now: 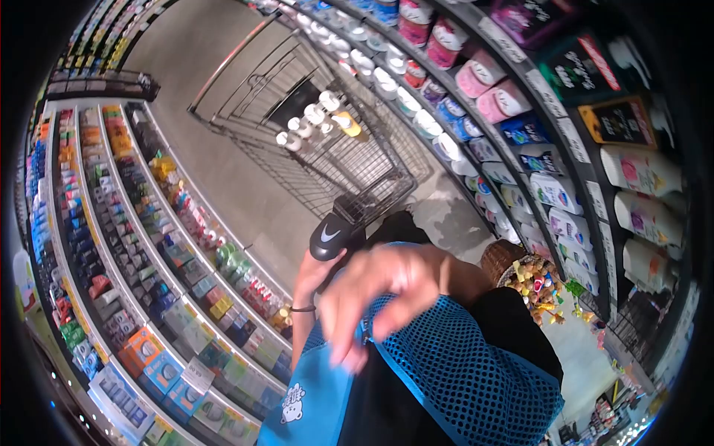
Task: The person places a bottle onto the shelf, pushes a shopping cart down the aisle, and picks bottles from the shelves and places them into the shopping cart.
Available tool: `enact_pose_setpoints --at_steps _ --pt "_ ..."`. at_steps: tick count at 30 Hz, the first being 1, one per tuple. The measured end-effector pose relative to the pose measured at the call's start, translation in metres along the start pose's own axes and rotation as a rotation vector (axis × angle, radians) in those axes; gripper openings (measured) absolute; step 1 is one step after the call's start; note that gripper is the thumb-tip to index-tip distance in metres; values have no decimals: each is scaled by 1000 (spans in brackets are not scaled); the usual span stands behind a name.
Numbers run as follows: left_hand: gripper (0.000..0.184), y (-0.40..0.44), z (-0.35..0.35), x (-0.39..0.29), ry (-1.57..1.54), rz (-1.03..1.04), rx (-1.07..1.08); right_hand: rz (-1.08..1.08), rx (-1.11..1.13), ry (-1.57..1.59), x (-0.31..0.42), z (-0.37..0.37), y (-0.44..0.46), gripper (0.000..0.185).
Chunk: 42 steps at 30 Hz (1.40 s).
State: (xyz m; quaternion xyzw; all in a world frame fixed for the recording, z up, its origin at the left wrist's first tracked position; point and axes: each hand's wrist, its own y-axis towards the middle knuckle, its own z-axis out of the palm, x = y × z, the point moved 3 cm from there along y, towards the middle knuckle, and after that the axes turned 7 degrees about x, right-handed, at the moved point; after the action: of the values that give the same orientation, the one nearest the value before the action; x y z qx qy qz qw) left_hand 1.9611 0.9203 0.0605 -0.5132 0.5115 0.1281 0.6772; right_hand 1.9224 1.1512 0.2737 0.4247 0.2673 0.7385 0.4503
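Note:
My right hand (379, 293), blurred by motion, hangs in front of the blue garment with mesh panels (468, 364). Its fingers are bent, with thumb and fingertips apart; a dark edge of the garment shows between them, and I see nothing held. My left hand (316, 267), below a dark wristband (303, 308), is beside a rounded black thing with a white swoosh (332, 236). That thing looks like a shoe. The fingers of my left hand are mostly hidden, so I cannot tell whether they grip it. A small white cartoon print (294, 404) marks the blue cloth.
A wire shopping cart (357, 163) stands ahead, with several white-capped bottles (312, 119) inside. Shelves of small packages (149, 245) curve along the left. Bottles and pouches (558, 193) fill the right shelves. A wicker basket (502, 260) with small toy-like items is at lower right.

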Motion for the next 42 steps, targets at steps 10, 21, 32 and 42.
enact_pose_setpoints --at_steps 10,21,32,42 --pt "50 41 -118 16 28 -25 31 -290 144 216 -56 -17 126 53" --pt "40 122 -232 57 -46 -37 118 617 -1226 -729 -124 -274 -53 40" --pt "51 82 -261 113 -153 -369 -10 1383 -1568 -1724 -203 -492 -340 64" --pt "43 83 -215 101 -165 -162 -57 844 -1759 -1108 -182 -391 -288 49"
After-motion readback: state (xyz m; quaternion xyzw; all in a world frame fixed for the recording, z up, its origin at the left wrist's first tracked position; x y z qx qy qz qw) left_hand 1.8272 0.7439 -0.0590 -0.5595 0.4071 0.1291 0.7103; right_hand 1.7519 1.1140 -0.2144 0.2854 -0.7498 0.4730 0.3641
